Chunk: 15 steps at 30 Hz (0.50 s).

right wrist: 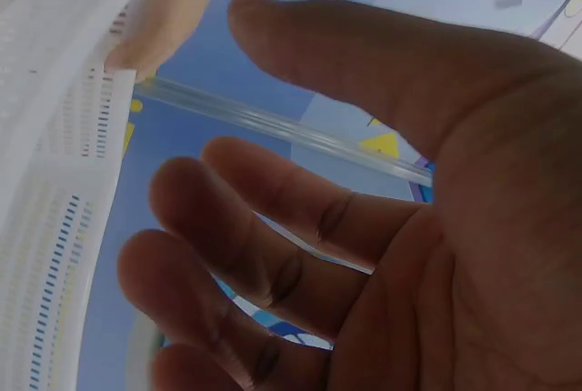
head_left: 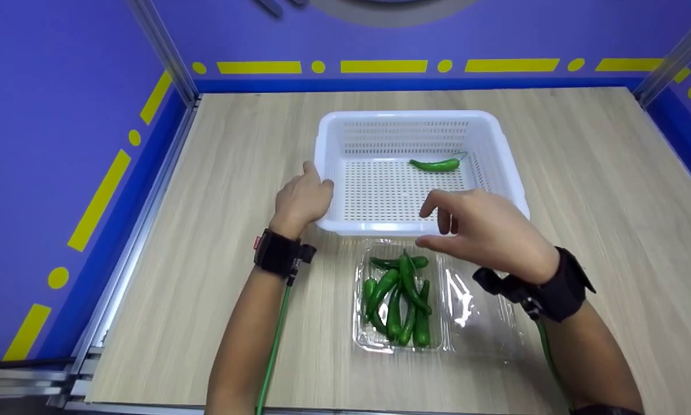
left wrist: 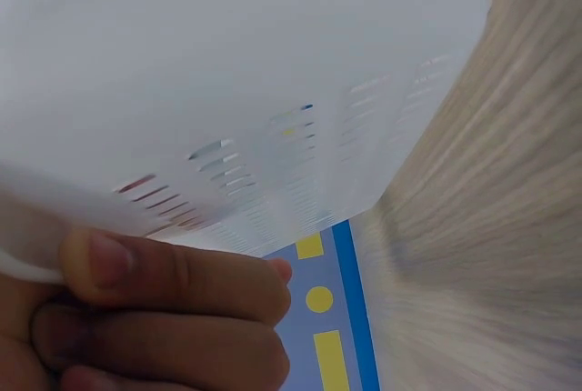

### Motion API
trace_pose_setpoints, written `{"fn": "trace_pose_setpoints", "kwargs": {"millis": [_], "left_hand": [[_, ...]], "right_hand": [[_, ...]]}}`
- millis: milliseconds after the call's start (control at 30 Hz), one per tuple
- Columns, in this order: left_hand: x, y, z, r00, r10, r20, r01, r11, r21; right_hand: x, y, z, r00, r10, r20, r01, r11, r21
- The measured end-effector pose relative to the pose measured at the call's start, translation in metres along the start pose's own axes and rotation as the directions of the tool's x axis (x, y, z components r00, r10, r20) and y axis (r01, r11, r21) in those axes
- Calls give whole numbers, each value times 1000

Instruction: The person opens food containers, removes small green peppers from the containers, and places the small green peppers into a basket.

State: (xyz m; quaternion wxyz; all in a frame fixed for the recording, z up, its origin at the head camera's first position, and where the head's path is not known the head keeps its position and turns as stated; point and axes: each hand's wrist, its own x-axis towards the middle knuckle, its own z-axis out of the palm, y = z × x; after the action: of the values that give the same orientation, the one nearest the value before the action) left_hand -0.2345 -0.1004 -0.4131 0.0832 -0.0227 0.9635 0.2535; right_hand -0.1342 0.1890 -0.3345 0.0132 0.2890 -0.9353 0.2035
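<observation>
A white plastic basket (head_left: pixel 403 226) with slotted walls stands on the wooden table, one green chili pepper (head_left: pixel 435 166) lying at its back right. On the basket's left rim is my left hand (head_left: pixel 305 199), gripping the edge; in the left wrist view its curled fingers (left wrist: pixel 191 282) lie against the outer wall. My right hand (head_left: pixel 489 230) hovers over the basket's front right corner, palm empty, thumb and fingers loosely bent and apart, as the right wrist view confirms. Several green chili peppers (head_left: pixel 392 288) lie in a clear plastic clamshell box (head_left: pixel 374 349) in front of the basket.
The clamshell's clear lid (head_left: pixel 478 337) lies folded open to the right, beneath my right wrist. Blue panels (head_left: pixel 380 40) with yellow marks enclose the table (head_left: pixel 236 144) at the back and sides. A green cable (head_left: pixel 275 346) runs along my left forearm.
</observation>
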Motion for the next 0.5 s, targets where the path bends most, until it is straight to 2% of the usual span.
{"fn": "trace_pose_setpoints", "kwargs": {"millis": [500], "left_hand": [[-1,0,-1,1000,2,5,-2,1000,-3]], "right_hand": [[-8,-10,14,996,-34,82,37,999,-34]]}}
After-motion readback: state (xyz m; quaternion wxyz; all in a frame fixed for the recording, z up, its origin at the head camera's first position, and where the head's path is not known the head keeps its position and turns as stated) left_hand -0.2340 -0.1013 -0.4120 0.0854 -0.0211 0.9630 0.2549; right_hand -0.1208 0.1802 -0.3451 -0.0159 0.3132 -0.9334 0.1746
